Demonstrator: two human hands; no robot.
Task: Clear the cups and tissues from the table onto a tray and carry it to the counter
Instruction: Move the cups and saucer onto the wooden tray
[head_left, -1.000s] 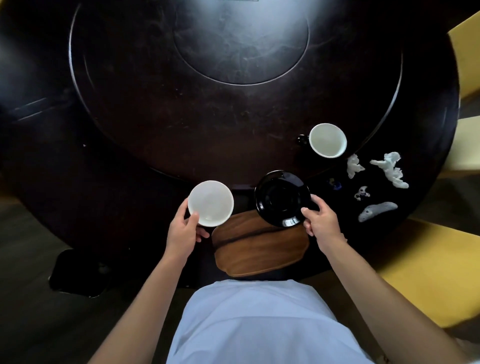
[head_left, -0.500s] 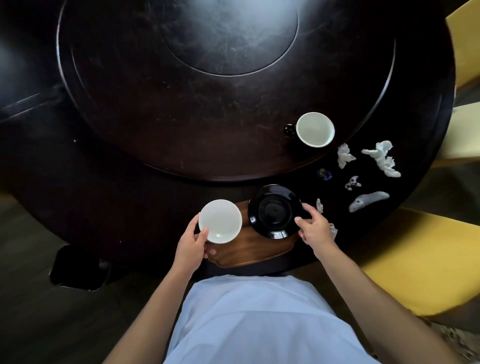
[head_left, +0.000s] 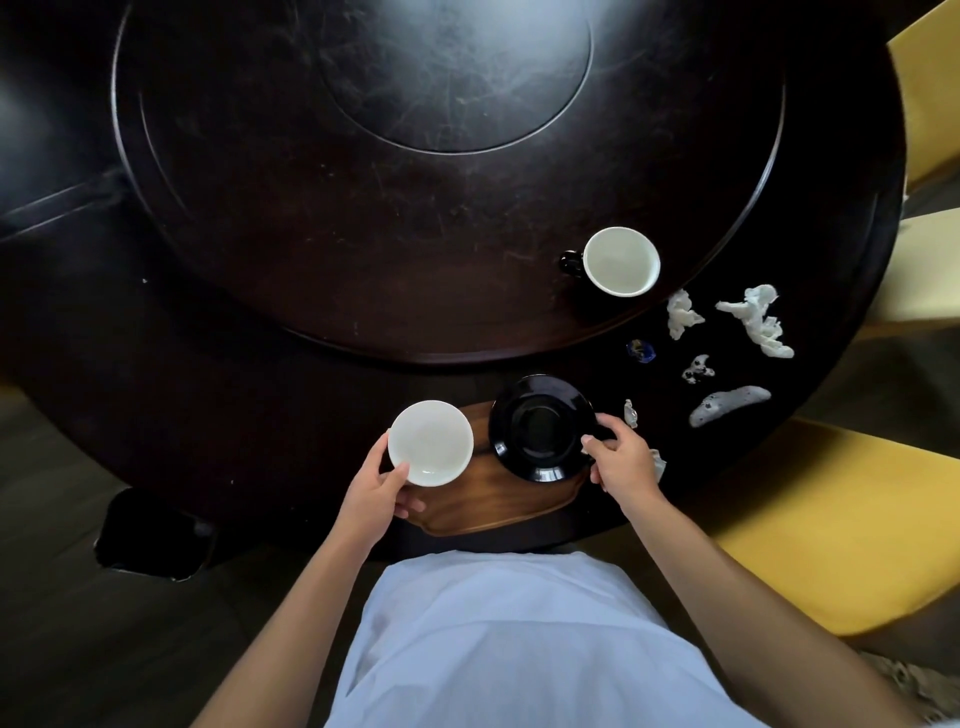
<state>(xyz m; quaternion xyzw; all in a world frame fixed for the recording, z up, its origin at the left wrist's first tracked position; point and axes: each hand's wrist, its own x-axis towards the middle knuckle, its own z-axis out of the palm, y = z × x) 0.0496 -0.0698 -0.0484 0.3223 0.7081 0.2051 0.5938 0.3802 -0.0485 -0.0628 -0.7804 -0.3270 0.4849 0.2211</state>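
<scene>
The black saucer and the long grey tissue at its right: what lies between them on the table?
In the head view, one small crumpled tissue scrap lies between the saucer and the grey tissue; the rest is bare dark table.

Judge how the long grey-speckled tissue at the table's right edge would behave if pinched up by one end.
The tissue looks twisted and crumpled, so it would probably droop rather than stay stiff. It is likely very light, and a loose pinch might drop it. It lies close to the table edge, so a push could sweep it off. Its dark speckles may mean dampness; I cannot tell.
</scene>
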